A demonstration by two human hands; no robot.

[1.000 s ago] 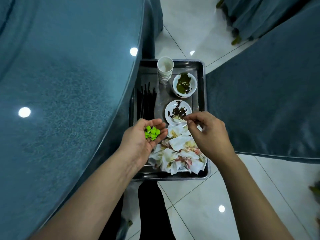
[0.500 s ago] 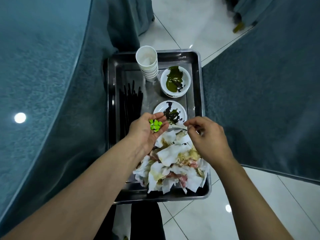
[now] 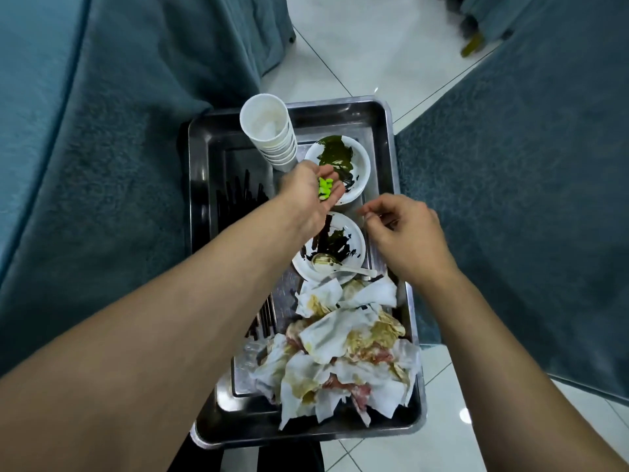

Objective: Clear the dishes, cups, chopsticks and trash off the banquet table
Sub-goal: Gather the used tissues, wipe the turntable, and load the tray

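Cupping green bits (image 3: 325, 189) over the bowl (image 3: 354, 155), the left hand (image 3: 311, 195) has little left; cups (image 3: 269, 131), chopsticks (image 3: 238, 199), napkins (image 3: 340, 356) fill the tray (image 3: 388, 137); right hand (image 3: 405, 240) curled, empty.

A banquet hall or restaurant dining room is shown. Large tables (image 3: 85, 165) are covered to the floor with teal cloth, and one is topped with glass. The floor (image 3: 357, 46) is laid with glossy white tiles in which ceiling lamps are reflected. A steel tray (image 3: 388, 131) is loaded with stacked paper cups (image 3: 269, 131), sauce-stained dishes (image 3: 359, 158), black chopsticks (image 3: 238, 195) and dirty napkins (image 3: 340, 352).
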